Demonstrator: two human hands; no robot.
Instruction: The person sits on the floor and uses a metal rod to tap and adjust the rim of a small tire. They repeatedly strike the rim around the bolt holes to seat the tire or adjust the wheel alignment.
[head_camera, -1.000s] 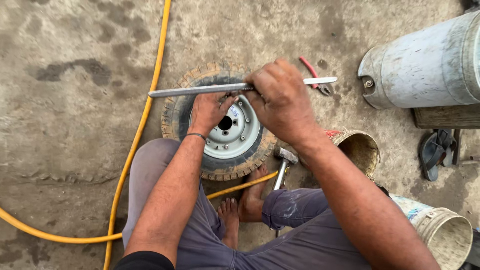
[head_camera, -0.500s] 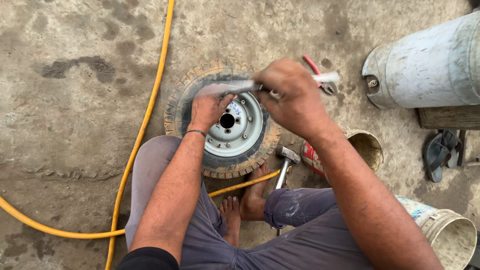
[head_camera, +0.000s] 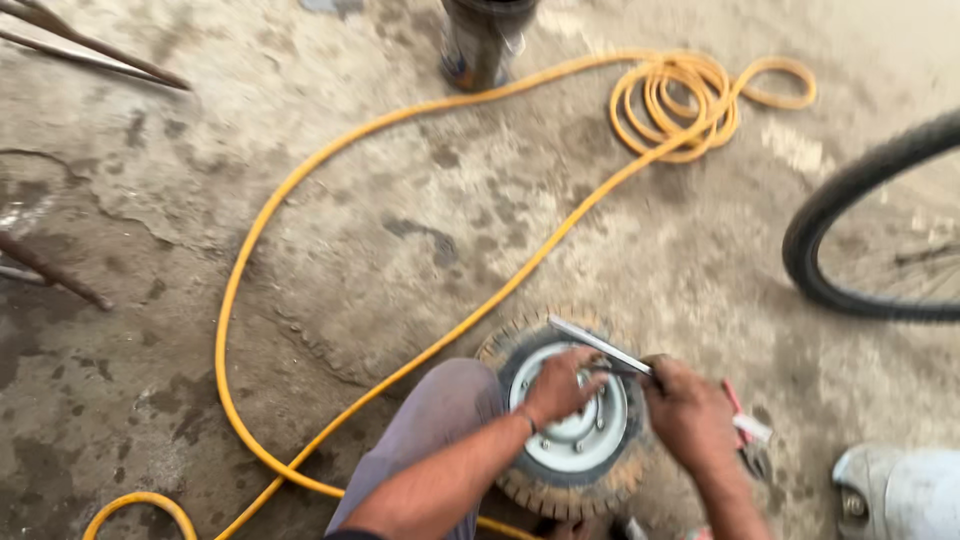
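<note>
While my left hand (head_camera: 562, 387) lies spread on the small wheel's (head_camera: 572, 420) white rim on the concrete floor (head_camera: 420, 230), my right hand (head_camera: 690, 415) is closed tight around a flat metal bar (head_camera: 598, 346) across its top; a yellow hose (head_camera: 400, 260) runs beside it.

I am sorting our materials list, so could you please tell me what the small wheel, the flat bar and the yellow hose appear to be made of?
Small wheel: pale painted metal rim with bolts, inside a dusty, knobbly tyre, probably rubber. Flat bar, gripped by the right hand: bare grey metal, likely steel, with a dull sheen. Yellow hose: smooth and flexible, coiling loosely, so plastic or rubber.
</note>
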